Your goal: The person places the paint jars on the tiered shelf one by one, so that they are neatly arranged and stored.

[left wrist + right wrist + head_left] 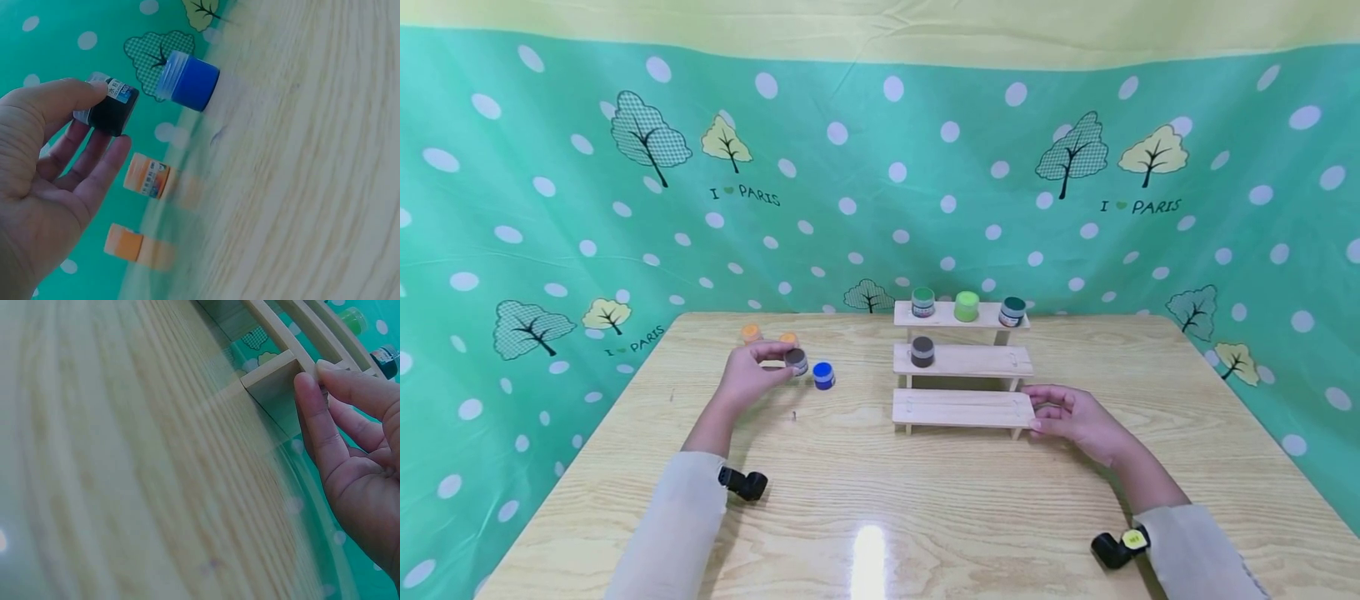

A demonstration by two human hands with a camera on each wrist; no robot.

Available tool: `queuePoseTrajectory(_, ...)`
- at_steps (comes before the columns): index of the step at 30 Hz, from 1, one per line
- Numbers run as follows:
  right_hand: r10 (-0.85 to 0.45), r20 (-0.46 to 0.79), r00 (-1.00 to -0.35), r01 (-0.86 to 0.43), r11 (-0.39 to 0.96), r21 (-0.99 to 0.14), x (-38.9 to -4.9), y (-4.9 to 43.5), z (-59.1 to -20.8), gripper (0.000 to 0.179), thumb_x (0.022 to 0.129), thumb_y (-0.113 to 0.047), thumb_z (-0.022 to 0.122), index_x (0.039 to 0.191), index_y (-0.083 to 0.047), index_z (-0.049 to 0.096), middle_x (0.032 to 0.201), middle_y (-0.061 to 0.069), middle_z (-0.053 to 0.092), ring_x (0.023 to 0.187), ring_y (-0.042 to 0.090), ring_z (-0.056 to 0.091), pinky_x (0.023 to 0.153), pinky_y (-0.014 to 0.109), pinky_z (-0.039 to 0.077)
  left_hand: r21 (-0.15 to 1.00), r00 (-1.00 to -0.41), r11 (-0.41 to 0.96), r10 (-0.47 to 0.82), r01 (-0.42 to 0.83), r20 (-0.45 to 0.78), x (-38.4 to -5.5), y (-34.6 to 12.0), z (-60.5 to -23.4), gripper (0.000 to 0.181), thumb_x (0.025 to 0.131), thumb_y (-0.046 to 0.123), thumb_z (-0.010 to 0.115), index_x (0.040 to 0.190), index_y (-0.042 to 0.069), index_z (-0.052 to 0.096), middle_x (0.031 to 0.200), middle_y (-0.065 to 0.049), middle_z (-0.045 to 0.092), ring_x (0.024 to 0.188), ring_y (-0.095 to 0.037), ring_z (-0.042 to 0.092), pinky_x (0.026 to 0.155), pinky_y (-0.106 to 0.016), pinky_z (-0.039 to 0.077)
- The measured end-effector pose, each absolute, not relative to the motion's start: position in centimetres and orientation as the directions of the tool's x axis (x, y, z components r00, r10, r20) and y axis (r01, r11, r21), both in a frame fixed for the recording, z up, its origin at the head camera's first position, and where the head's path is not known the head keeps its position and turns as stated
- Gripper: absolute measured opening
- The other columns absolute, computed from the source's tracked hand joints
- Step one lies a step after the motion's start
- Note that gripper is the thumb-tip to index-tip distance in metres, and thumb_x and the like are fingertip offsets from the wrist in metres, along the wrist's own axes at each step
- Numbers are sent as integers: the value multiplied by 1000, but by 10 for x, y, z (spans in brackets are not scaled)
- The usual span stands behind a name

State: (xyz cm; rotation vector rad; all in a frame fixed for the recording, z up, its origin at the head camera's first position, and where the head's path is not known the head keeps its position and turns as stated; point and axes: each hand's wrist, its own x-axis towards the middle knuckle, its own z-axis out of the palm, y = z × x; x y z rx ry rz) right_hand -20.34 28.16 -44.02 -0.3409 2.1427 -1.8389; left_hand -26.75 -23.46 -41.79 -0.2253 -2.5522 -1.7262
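Note:
My left hand (747,375) pinches a small paint jar (796,362) with dark paint between thumb and fingers, at the left of the table. In the left wrist view this dark jar (114,112) is tilted, its label partly under the thumb. Close by stand a blue paint jar (823,376) and two orange paint jars (147,175), one partly hidden by the held jar in the head view. On the other side, my right hand (1078,421) pinches the right end of the bottom step of a three-tier wooden stand (962,408); thumb and forefinger meet at its edge (305,362).
On the stand's top step are a green jar (922,302), a light green jar (967,306) and a dark teal jar (1012,312). A dark brown jar (922,352) sits at the left of the middle step. A dotted green cloth (865,183) hangs behind the table (835,500).

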Motion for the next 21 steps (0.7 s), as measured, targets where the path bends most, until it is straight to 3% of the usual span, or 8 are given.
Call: queuePoseTrajectory(21, -361, -80, -929, 23, 159, -987, -205, 282, -441, 65, 86, -1, 72, 139, 15, 37, 120, 19, 59, 97, 17, 65, 85, 38, 58, 912, -952, 302, 212, 279, 221, -248, -209, -391, 40, 78, 1, 80, 115, -5, 67, 114, -17, 62, 102, -24, 62, 84, -29, 57)
